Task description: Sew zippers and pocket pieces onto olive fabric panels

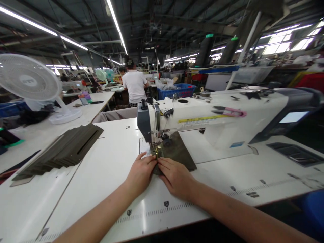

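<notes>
A dark olive fabric piece [179,153] lies flat on the white table of the sewing machine [220,126], its left end beneath the needle and presser foot [155,142]. My left hand [141,172] rests at the piece's near left edge, fingers closed down on it just in front of the foot. Against those fingertips sits my right hand [177,175], its fingers together and pressing the same fabric. A shiny gold-coloured part [158,151] shows right at the foot; its kind is unclear. The fabric under my fingertips is partly hidden.
Stacked olive panels [63,146] fan out on the table to the left. Pink-handled thread snips [230,111] lie on the machine arm. Behind are a white fan [27,79], dark thread cones [205,50], a blue crate [177,91] and a person in a white shirt [135,87].
</notes>
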{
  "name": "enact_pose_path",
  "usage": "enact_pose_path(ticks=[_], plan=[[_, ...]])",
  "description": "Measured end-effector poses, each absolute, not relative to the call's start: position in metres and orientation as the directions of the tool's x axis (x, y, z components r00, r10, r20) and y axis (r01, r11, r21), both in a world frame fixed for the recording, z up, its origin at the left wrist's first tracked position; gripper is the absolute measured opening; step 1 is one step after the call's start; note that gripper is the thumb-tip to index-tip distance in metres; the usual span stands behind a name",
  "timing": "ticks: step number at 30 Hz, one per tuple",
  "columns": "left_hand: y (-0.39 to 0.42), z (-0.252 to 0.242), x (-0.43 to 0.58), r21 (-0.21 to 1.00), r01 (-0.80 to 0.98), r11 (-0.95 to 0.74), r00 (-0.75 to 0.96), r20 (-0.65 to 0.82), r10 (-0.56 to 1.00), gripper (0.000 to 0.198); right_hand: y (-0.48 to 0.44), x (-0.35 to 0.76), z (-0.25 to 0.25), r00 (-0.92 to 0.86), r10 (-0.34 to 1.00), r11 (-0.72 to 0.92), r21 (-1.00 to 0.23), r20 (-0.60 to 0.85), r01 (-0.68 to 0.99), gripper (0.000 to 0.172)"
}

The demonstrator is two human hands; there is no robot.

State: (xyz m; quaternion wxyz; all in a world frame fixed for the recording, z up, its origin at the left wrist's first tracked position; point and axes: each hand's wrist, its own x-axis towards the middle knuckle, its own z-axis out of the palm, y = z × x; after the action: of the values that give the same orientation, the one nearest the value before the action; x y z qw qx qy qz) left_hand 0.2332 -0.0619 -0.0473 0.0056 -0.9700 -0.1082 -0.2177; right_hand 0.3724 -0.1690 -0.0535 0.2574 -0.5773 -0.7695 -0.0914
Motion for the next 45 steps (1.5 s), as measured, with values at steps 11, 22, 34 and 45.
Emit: enact_pose_path(ticks=[11, 22, 34, 45], plan=[[-0.040, -0.039, 0.246, 0.020, 0.212, -0.977, 0.899, 0.389, 0.203, 0.024, -0.139, 0.385, -0.051, -0.250, 0.837, 0.328, -0.082, 0.487, 0.941, 0.034], [-0.057, -0.043, 0.227, 0.030, 0.167, -0.986, 0.883, 0.440, 0.163, 0.024, -0.153, 0.384, -0.064, -0.207, 0.732, 0.272, 0.000, 0.649, 0.962, 0.022], [-0.042, -0.042, 0.239, -0.090, 0.138, -0.986, 0.891, 0.446, 0.084, 0.021, -0.132, 0.393, -0.064, -0.293, 0.709, 0.326, 0.070, 0.642, 0.943, 0.021], [-0.031, -0.054, 0.245, 0.032, 0.237, -0.971, 0.876, 0.424, 0.228, 0.020, -0.119, 0.401, -0.066, -0.265, 0.754, 0.318, 0.019, 0.601, 0.948, 0.023]])
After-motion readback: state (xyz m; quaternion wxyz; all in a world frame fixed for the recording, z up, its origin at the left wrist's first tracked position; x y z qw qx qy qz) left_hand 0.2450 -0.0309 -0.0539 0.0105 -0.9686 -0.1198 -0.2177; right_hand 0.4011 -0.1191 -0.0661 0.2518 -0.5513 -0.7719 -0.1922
